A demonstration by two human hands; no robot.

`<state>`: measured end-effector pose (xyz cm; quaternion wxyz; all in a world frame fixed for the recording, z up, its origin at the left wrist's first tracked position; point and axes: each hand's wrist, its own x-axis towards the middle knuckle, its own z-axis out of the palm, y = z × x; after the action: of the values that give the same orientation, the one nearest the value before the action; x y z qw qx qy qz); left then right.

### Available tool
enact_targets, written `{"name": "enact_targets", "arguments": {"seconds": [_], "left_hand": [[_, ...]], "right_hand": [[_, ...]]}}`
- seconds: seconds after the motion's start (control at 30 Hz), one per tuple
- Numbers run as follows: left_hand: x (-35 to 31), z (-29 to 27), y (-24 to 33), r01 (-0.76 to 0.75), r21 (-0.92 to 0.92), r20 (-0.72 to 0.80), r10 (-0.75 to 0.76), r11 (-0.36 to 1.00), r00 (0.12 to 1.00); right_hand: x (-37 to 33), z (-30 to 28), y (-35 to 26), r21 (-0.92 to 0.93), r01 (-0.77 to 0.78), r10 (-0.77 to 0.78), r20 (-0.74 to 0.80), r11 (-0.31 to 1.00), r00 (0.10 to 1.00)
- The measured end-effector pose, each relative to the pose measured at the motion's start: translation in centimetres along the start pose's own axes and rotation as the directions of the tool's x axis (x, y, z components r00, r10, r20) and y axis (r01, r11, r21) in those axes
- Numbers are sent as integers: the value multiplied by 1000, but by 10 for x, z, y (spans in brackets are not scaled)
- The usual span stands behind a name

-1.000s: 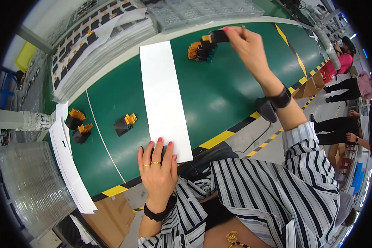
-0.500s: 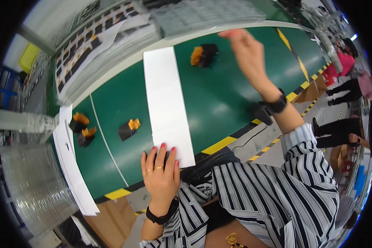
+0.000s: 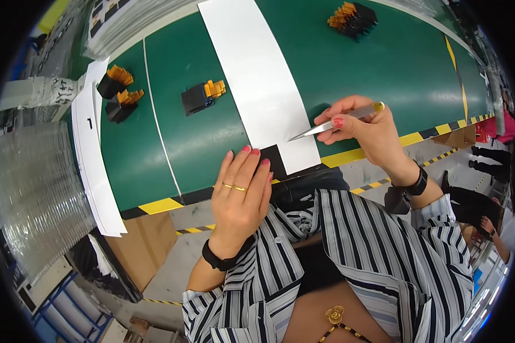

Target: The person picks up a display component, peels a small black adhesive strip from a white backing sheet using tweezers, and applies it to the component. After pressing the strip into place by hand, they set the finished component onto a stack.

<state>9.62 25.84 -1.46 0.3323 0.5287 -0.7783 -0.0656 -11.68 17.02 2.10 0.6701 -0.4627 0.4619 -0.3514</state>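
A long white sheet (image 3: 263, 74) lies across the green mat, its near end close to the edge. My left hand (image 3: 240, 191) rests there with fingers stretched out, the fingertips on a flat black square piece (image 3: 276, 162) at the sheet's near end. In my right hand (image 3: 369, 134) is a pair of metal tweezers (image 3: 337, 121), pinched between thumb and fingers. The pointed tip hangs over the white sheet, a little beyond the black piece. Left of the sheet sits a small stack of black pieces with orange tabs (image 3: 200, 98).
Two similar black and orange stacks (image 3: 120, 94) stand farther left, and a larger one (image 3: 353, 20) at the far right. Clear plastic trays (image 3: 40, 177) are piled at the left beside white strips (image 3: 91, 154). Yellow-black tape (image 3: 160, 204) marks the table's near edge.
My right hand has come back from the far right to the sheet's near end, the tweezers now plainly visible. The black square shows more beside my left fingers. The view has shifted.
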Motion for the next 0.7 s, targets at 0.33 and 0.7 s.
{"name": "enact_targets", "arguments": {"seconds": [0.33,0.7], "left_hand": [[1,-1,-3,-43,15,14,42,999,999],[69,-43,-41,67,366,-24,-63,928,998]], "right_hand": [[6,5,9,18,-1,0,70,1000,998],[4,-10,20,292,39,-84,143,956,986]]}}
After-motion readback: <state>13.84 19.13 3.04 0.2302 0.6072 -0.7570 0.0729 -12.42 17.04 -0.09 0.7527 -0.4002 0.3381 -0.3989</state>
